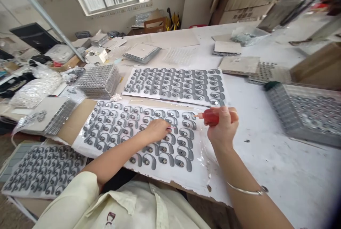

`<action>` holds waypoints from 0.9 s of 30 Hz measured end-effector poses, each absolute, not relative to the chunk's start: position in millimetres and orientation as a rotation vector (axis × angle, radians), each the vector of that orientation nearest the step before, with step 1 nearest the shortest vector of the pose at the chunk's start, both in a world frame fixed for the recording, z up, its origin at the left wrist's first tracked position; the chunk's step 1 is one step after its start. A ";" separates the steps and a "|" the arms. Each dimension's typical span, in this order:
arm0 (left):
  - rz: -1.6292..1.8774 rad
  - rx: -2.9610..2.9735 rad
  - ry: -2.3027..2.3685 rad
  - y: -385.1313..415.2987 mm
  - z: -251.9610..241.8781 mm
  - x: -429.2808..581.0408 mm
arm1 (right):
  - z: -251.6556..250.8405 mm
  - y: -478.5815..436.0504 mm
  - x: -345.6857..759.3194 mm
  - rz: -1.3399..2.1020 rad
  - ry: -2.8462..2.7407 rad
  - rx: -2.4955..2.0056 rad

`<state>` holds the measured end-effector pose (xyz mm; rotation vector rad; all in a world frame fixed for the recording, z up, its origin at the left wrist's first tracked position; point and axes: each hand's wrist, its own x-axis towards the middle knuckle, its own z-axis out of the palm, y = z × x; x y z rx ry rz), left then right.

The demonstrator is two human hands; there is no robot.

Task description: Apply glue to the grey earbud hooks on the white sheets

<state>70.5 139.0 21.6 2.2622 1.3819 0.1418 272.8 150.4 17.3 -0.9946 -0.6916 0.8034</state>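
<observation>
My right hand is wrapped round a red squeeze bottle. The bottle's thin pale nozzle points left, close to a grey hook-shaped piece in the top right corner of the near sheet. My left hand is low over the middle of that white sheet, its fingers pinched together. A thin pinkish tip shows at the fingertips; what it belongs to is hidden. Rows of grey hook-shaped pieces, each with a small metallic round part, lie on the sheet. My left forearm covers some of them.
Behind lies a second sheet of hook pieces. Stacked clear trays stand to the left and another tray stack to the right. A lower board at left bears more pieces. Cardboard-covered stacks sit farther back.
</observation>
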 end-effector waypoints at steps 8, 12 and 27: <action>0.959 1.850 1.391 138.7 29.1 53.1 | 16.4 153.9 274.9 0.801 -0.628 -1.059; 0.993 1.791 1.410 127.6 34.2 43.0 | 12.7 158.6 272.9 0.806 -0.555 -1.130; 1.387 1.435 1.186 101.1 29.8 40.7 | 4.2 166.6 269.4 0.990 -0.399 -1.089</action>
